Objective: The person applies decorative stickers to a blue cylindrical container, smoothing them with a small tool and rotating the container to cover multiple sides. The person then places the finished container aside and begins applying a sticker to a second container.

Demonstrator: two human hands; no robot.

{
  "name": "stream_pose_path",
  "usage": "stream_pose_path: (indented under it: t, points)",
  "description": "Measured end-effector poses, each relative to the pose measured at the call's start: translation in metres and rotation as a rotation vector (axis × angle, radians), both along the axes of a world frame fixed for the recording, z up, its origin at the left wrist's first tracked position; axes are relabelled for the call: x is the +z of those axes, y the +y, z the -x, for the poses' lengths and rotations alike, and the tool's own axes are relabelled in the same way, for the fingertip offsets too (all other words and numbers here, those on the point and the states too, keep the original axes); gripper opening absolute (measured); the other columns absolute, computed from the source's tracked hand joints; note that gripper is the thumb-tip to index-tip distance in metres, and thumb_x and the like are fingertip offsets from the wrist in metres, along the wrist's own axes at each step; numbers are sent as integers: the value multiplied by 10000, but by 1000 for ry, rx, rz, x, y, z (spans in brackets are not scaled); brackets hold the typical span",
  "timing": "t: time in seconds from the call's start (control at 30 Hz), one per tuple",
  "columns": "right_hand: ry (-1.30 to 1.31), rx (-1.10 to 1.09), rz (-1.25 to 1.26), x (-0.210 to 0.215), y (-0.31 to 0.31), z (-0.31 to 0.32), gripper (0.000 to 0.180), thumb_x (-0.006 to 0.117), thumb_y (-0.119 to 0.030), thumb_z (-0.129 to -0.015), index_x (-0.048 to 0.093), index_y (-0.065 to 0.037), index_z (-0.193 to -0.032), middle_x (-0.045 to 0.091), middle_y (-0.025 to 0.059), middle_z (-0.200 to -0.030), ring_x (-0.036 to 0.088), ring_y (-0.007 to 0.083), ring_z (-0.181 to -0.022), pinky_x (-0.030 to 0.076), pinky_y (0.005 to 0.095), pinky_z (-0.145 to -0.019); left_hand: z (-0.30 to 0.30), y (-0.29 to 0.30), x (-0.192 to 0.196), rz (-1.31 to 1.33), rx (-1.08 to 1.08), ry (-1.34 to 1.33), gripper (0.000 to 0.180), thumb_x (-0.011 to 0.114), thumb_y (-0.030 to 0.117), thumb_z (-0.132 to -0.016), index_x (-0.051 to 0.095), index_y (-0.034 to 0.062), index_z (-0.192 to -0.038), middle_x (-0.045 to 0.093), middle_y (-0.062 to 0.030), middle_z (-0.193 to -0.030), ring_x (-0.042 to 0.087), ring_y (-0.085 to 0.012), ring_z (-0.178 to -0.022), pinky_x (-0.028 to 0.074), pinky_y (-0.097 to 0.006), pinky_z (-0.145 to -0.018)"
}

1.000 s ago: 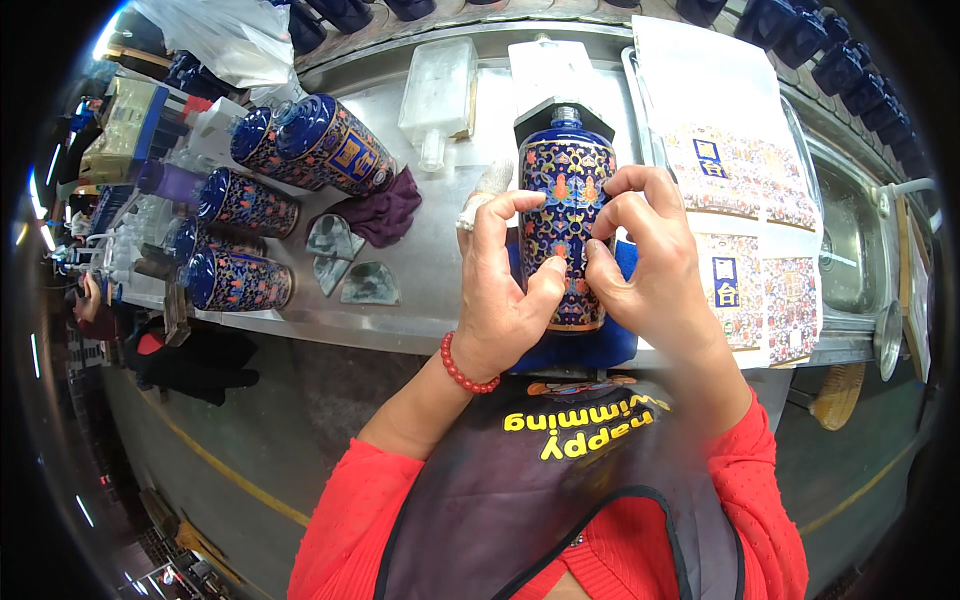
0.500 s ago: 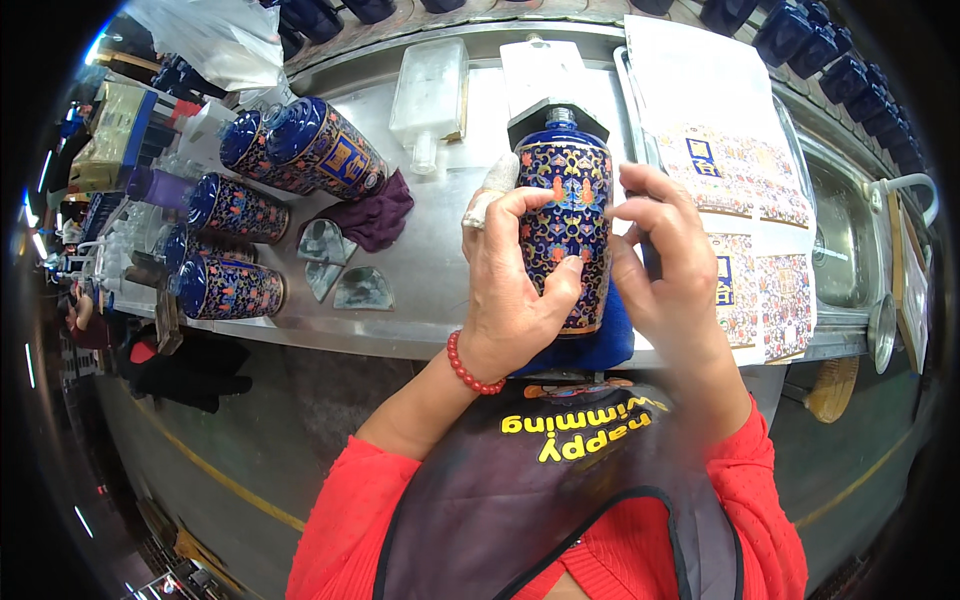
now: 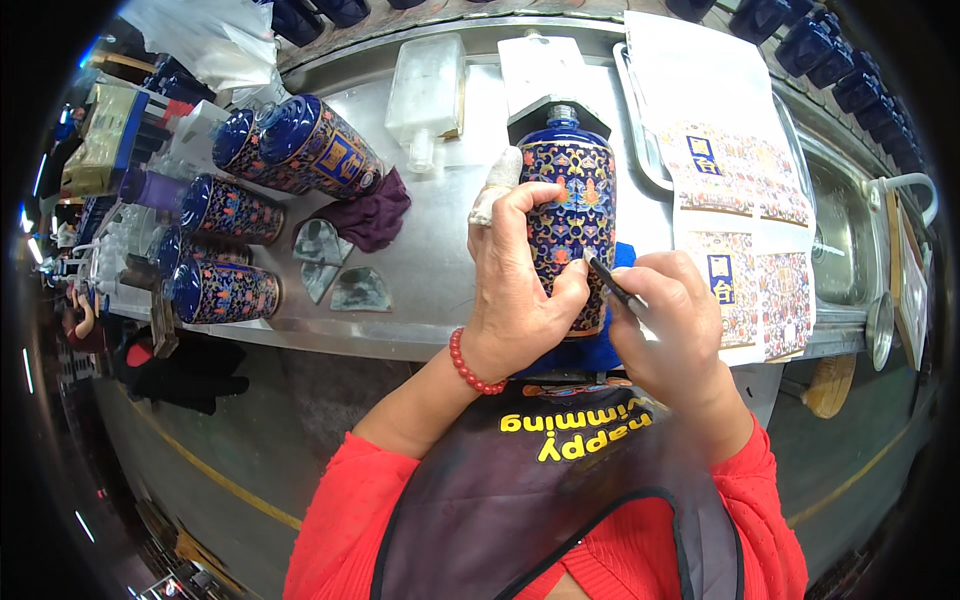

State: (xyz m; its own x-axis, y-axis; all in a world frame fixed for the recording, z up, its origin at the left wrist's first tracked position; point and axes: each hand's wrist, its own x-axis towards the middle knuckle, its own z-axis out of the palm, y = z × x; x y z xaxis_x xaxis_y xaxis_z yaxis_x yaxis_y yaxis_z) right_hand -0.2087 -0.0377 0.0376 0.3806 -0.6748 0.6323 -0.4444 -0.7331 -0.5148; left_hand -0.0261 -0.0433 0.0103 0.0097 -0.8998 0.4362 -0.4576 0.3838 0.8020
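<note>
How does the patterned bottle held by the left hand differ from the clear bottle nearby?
The patterned bottle is dark blue with colourful ornament; the clear bottle shows none. The patterned bottle's neck points up the picture; the clear bottle's, down. Both have narrow necks.

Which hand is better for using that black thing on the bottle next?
Probably the right hand: it holds the slim black tool, pointed at the patterned bottle. The left hand seems busy, touching that bottle's left side.
</note>
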Motion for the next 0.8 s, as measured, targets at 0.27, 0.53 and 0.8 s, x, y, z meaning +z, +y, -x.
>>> stream_pose_path:
  t: [0.27, 0.53, 0.8]
  points:
    - [39, 9, 20, 3, 4, 4, 458, 721, 78, -650, 647, -7, -1094, 604, 146, -914, 618, 314, -727, 515, 416, -601, -1, 1, 2, -30, -9, 6, 607, 709, 36, -745, 487, 51, -1310, 544, -156, -1261, 474, -349, -1221, 293, -471, -1108]
    - [29, 16, 14, 1, 4, 4, 456, 720, 68, -639, 654, -8, -1084, 602, 141, -899, 613, 308, -720, 509, 408, -595, -1, 1, 2, -29, -21, 12, 604, 701, 33, -748, 485, 43, -1312, 541, -150, -1257, 465, -337, -1207, 289, -464, -1104]
    - [23, 3, -1, 3, 4, 3, 446, 719, 66, -635, 655, -12, -1069, 604, 139, -890, 611, 309, -717, 506, 418, -607, -3, 1, 0, -40, -38, 37, 581, 695, 44, -760, 493, 37, -1305, 537, -143, -1251, 456, -321, -1192, 296, -453, -1093]
